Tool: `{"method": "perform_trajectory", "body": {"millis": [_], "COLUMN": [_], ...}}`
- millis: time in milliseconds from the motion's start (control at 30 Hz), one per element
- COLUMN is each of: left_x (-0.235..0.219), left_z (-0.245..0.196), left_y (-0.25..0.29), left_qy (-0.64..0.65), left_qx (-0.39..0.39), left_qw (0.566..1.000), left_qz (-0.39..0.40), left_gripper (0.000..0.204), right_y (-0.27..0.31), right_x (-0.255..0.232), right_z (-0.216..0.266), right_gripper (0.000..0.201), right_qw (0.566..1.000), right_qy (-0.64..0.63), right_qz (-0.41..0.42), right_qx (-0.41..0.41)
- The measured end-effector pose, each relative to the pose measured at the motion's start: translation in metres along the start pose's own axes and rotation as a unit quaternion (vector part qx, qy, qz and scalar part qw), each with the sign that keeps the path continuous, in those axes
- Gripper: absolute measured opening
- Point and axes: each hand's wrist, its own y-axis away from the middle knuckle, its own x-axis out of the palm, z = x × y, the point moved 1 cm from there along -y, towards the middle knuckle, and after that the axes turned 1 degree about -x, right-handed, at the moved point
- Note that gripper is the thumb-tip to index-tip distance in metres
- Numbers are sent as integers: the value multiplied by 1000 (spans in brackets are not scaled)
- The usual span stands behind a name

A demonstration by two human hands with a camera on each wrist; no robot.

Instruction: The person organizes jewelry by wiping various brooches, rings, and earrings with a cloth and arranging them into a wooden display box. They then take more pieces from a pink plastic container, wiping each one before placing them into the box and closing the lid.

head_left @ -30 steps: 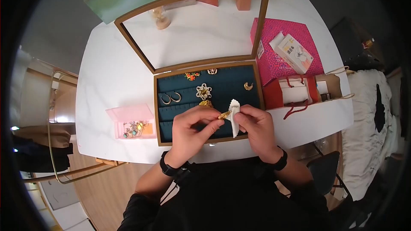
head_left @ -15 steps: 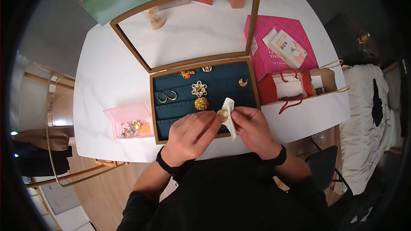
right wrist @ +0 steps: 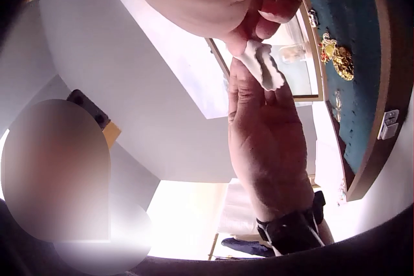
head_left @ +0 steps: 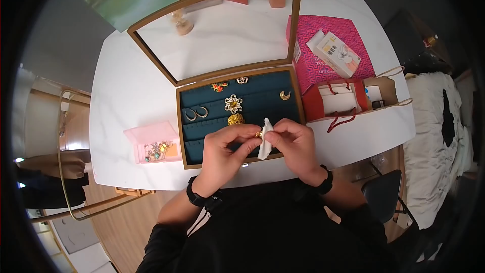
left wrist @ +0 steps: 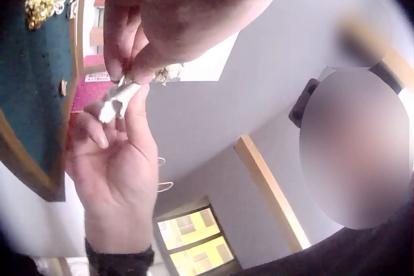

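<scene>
Over the front of a jewellery display case (head_left: 268, 81) lined in dark green, both hands work close together. My left hand (head_left: 224, 150) pinches a small gold piece of jewellery (head_left: 258, 134) between thumb and fingers; most of it is hidden. My right hand (head_left: 299, 149) pinches a folded white cloth (head_left: 265, 142) against the gold piece. In the right wrist view the cloth (right wrist: 264, 66) hangs creased between the two hands. Just beyond the fingers in the case lie a gold textured brooch (head_left: 236, 119) and a flower brooch (head_left: 233, 103).
The case's glass lid (head_left: 295, 25) stands raised behind. Hoop earrings (head_left: 190, 115) and a crescent-shaped piece (head_left: 285, 95) lie in the case. Left is a pink box (head_left: 146, 133) of trinkets; right are a small white carton (head_left: 337, 53) on a magenta box (head_left: 308, 25) and a red-handled bag (head_left: 316, 102).
The left fingers shifted over the gold piece, which showed more openly half a second ago. The right hand has drawn the cloth in close around it, and the cloth now looks more folded.
</scene>
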Motion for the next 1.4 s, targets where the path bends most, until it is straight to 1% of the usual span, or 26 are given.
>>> {"method": "perform_trajectory", "body": {"millis": [33, 100, 133, 200, 333, 367, 400, 433, 467, 500, 533, 567, 600, 633, 667, 767, 867, 933, 1000, 1067, 1133, 1167, 1233, 1300, 1367, 1400], "left_x": [0, -1, -3, -7, -11, -12, -12, -12, -12, -12, -12, -13, -13, -15, -15, -14, -4, -1, -7, -11, -13, -13, -8, 1, 10, 10], "left_z": [2, 6, 8, 11, 10, 11, 12, 13, 14, 16, 19, 24, 26, 23, 23, 23, 24, 20, 18, 13, 11, 10, 9, 9, 13, 15], "left_y": [1, 2, 1, -2, -2, -2, -1, 0, -1, -2, -3, -3, -4, -4, -3, -5, -2, -3, -2, -1, -1, -1, 3, 5, 9, 7], "left_qy": [0, 48, 48, 47, 73, 87, 102, 103, 138, 173, 174, 161, 148, 171, 171, 224, 220, 250, 235, 167, 134, 100, 126, 152, 245, 245], "left_qx": [0, -49, -50, -1, -11, -42, -74, -75, -107, -140, -141, -120, -97, -115, -115, -113, -90, -97, -110, -123, -105, -87, -94, -95, -46, -45], "left_qw": [1000, 998, 998, 999, 997, 994, 991, 991, 984, 974, 974, 979, 984, 979, 979, 968, 971, 963, 966, 978, 985, 991, 988, 983, 964, 964], "left_qz": [-1, 2, 2, 27, 38, 45, 51, 48, 38, 28, 26, 15, 5, 6, 5, -24, -22, -23, -4, 24, 20, 18, -6, -30, -89, -89], "left_gripper": [26, 25, 25, 23, 22, 23, 25, 25, 25, 26, 26, 26, 26, 26, 26, 24, 24, 22, 21, 20, 17, 16, 16, 16, 15, 15], "right_y": [0, -3, -4, -7, -5, -6, -6, -6, -7, -8, -7, -6, -5, -5, -4, -7, -3, -4, -4, -4, -5, -4, -3, -2, -2, -4], "right_x": [2, 4, 4, 2, 1, -1, -5, -7, -6, -4, -1, 2, 3, 4, 4, 6, 15, 15, 12, 12, 14, 15, 18, 21, 27, 26], "right_z": [1, 3, 3, 3, 4, 3, 2, 1, 1, 1, 1, 0, -1, -2, -4, -6, -2, 2, 3, 4, 9, 9, 7, 5, 4, 3], "right_gripper": [3, 6, 9, 9, 9, 9, 11, 13, 13, 15, 17, 17, 18, 19, 19, 17, 12, 9, 8, 8, 4, 4, 4, 7, 9, 9], "right_qw": [1000, 1000, 1000, 1000, 998, 998, 997, 993, 993, 994, 996, 995, 996, 996, 996, 997, 1000, 997, 991, 981, 955, 955, 991, 993, 996, 996], "right_qy": [6, 2, -3, -5, 35, 35, 10, -14, -13, -11, -10, -10, -21, -32, -32, -59, -1, 53, 104, 152, 221, 221, 78, 61, 24, 24], "right_qz": [-19, -7, 5, 21, 45, 48, 66, 85, 87, 75, 63, 65, 31, -3, -2, -35, 6, -1, -4, -4, 1, 1, -21, -32, -51, -50], "right_qx": [-19, -19, -17, -3, 4, 5, 40, 76, 76, 72, 69, 71, 75, 79, 80, 47, 13, -58, -90, -121, -196, -197, -107, -91, -70, -71]}}
